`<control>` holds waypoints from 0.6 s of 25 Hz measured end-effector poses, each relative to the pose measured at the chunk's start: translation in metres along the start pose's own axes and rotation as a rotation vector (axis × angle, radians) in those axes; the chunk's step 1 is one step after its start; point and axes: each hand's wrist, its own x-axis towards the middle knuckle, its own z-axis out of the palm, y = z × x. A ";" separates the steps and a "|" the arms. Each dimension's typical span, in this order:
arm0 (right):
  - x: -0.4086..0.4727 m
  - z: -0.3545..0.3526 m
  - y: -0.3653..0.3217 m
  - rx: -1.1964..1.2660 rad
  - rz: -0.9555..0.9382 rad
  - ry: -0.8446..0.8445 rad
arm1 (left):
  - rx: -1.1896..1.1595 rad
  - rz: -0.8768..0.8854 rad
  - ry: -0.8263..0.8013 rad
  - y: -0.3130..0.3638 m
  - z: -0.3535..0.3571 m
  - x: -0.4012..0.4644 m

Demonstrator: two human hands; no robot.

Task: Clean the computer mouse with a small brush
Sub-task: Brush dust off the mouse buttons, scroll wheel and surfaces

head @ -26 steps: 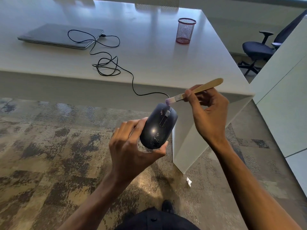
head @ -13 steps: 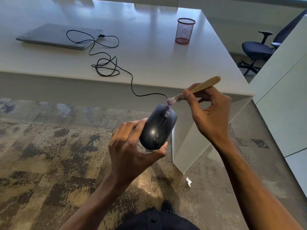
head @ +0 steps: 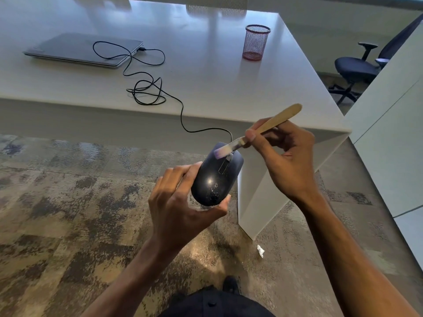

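Black wired mouse [head: 217, 177] is gripped underneath by the left hand [head: 180, 202], leaving its top free; the right hand [head: 288, 156] pinches the wooden-handled brush [head: 256, 131], whose bristles touch the front.

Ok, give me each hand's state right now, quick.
Left hand: holding the mouse, fingers curled round it.
Right hand: holding the brush, its bristles on the mouse's front.

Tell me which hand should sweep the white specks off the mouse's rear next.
Right. The right hand already pinches the brush, bristles on the mouse near its wheel, probably needing one short stroke back. The left hand grips the mouse.
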 end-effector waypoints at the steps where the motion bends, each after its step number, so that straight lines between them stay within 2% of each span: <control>1: 0.001 0.001 0.001 -0.021 0.025 -0.020 | 0.001 0.005 -0.001 0.000 0.000 0.000; 5: 0.005 0.000 0.003 -0.079 0.059 0.085 | 0.004 0.010 -0.007 0.001 0.000 -0.002; 8: 0.000 -0.001 0.001 0.054 0.044 0.023 | -0.007 0.004 0.014 0.001 -0.001 -0.001; 10: -0.002 -0.002 0.001 0.001 0.042 0.003 | -0.012 0.006 0.020 0.001 -0.001 -0.002; 13: -0.002 -0.004 -0.001 -0.125 0.024 0.101 | -0.007 0.012 0.013 0.001 -0.001 -0.005; 15: -0.005 -0.004 -0.007 -0.057 -0.005 0.116 | -0.006 0.000 0.013 0.000 -0.001 -0.004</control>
